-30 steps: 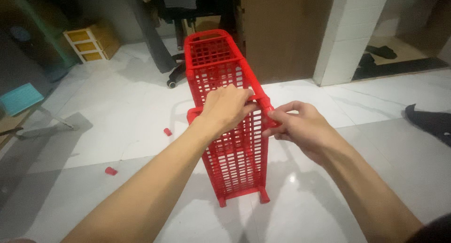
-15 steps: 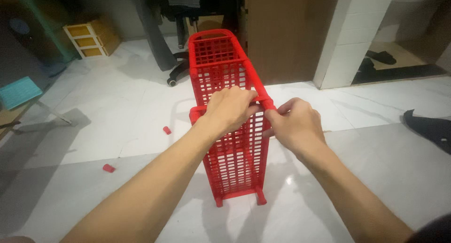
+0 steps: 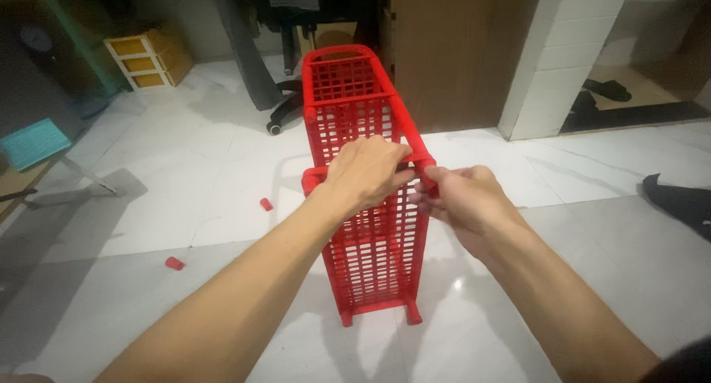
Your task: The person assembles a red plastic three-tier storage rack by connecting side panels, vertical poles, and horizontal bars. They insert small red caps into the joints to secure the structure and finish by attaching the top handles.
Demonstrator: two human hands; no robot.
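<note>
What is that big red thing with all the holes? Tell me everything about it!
The red rack looks like shiny plastic: slotted lattice panels joined by round posts, standing upright on short feet on the white tiled floor. It stretches away from the camera to a rounded far end. The left hand rests on its top edge; the right hand pinches the near corner post.

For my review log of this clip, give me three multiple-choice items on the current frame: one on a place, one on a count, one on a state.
1. Where does the left hand rest?
A. on the rack's top edge
B. on the floor
C. on the yellow drawers

2. How many small red caps lie loose on the floor?
A. none
B. two
C. five

3. How does the red rack stand?
A. flat on its side
B. upright on its feet
C. lifted off the floor

Answers:
1 A, its fingers curl over the top rail.
2 B, one cap near the rack, another farther left.
3 B, its feet touch the white floor.
</note>
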